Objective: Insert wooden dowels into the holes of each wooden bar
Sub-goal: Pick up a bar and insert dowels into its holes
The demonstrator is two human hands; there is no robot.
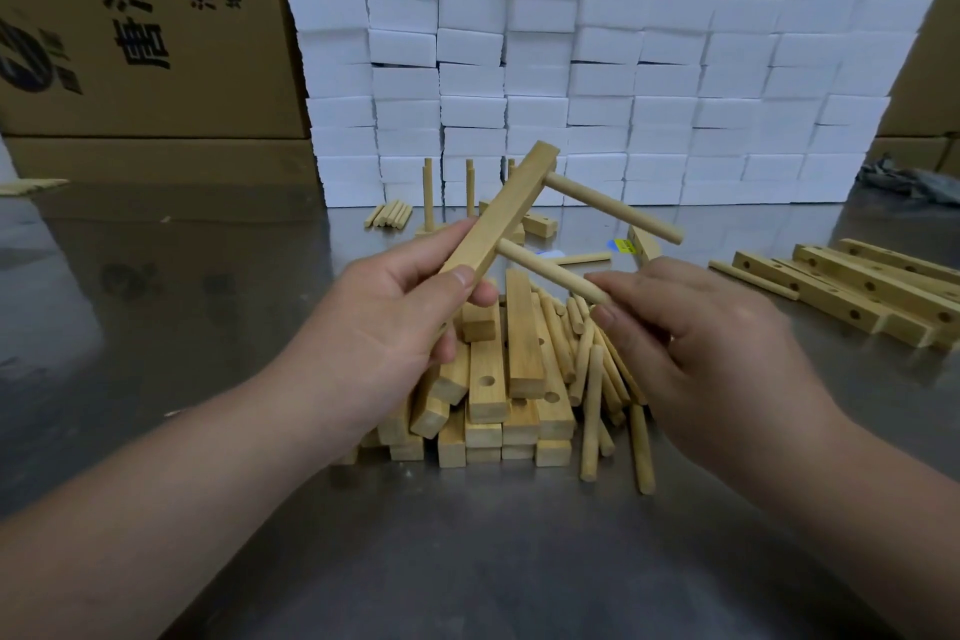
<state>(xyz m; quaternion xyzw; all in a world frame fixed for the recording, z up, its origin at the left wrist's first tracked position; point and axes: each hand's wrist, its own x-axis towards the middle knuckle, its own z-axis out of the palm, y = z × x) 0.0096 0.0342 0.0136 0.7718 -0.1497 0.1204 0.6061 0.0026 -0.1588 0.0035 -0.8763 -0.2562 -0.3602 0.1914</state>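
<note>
- Left hand (405, 312) curls round the lower end of a pale rectangular wooden bar (504, 208), thumb on top. The bar is held tilted in the air, above the middle of the table.
- Two round light-wood pegs stick out of the bar's right side. The far dowel (618, 209) is untouched. The near dowel (545, 269) is pinched at its outer end between thumb and forefinger of the right hand (711, 343), other fingers loosely curled.
- Under the hands: heap of drilled wooden bars (488, 395) with loose dowels (591, 405) along its right side, on a grey reflective metal table (208, 327).
- More drilled bars (872, 283) lie to the right.
- Behind: wall of white foam blocks (623, 68), with brown cardboard boxes (130, 16) at left.
</note>
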